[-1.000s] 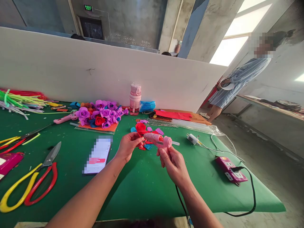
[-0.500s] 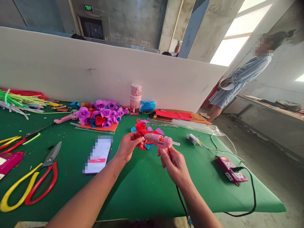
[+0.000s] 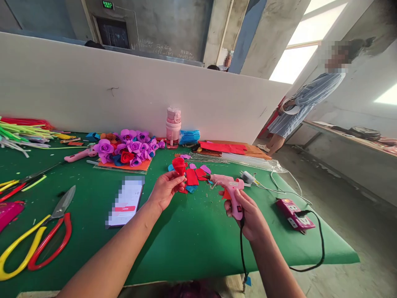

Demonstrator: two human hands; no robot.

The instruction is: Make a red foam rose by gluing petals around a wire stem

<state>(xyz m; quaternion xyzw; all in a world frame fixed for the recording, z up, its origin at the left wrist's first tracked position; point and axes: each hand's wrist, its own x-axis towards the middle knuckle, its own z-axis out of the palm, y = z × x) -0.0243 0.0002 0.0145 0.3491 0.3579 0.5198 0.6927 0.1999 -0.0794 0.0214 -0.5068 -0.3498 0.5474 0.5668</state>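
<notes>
Between the thumb and fingers of my left hand (image 3: 167, 188) is a red paper flower (image 3: 179, 166), held upright by its base with a thin stem below. My right hand (image 3: 246, 209) grips a pink glue gun (image 3: 228, 185) by its handle, the nozzle pointing left toward the flower but apart from it. A clear glue stick pokes out of the gun's back, and a black cord hangs from the handle. Red petals (image 3: 192, 177) lie on the green table just behind and between my hands, with a few blue and purple pieces among them.
A phone (image 3: 125, 203) and big scissors (image 3: 58, 219) lie on the left. Finished purple flowers (image 3: 135, 147), a second pink glue gun (image 3: 80, 155) and a pink bottle (image 3: 173, 128) stand further back. A power strip (image 3: 294, 215) is at right; a person (image 3: 310, 99) stands beyond the table.
My right hand has drawn the glue gun away to the right from the flower and turned it so its handle shows. The flower stays in my left hand, now more upright.
</notes>
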